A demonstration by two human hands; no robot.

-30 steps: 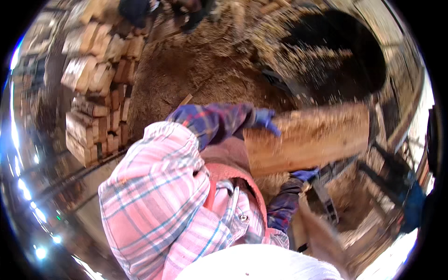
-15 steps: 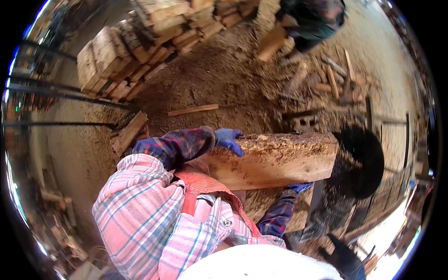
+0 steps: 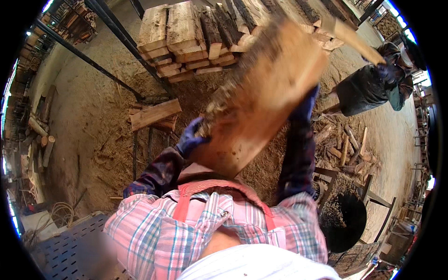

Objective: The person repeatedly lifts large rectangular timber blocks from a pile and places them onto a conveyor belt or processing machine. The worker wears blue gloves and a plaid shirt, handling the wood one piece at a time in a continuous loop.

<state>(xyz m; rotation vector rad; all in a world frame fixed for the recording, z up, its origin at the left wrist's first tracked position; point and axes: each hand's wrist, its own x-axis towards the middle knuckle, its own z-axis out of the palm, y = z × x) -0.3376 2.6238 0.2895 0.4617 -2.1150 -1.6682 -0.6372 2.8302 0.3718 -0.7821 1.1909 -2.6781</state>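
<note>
I hold a large split log (image 3: 261, 102) tilted up in front of my chest, its pale cut face toward me and rough bark along its left edge. My left hand (image 3: 190, 137), in a blue glove, grips its lower left edge. My right hand (image 3: 305, 105), also gloved in blue, holds the right side higher up. Motion blurs the log. My plaid shirt and pink apron fill the lower frame.
A stack of split firewood (image 3: 196, 35) lies ahead by a black metal frame (image 3: 116, 42). A loose plank (image 3: 154, 114) rests on a stand. Another person (image 3: 373, 81) bends at the right holding a wood piece. A dark round tub (image 3: 343, 219) and scattered offcuts (image 3: 347, 149) sit at the right.
The log has swung from lying level across my front to tilted upward toward the firewood stack. My view has turned so the stack is straight ahead.
</note>
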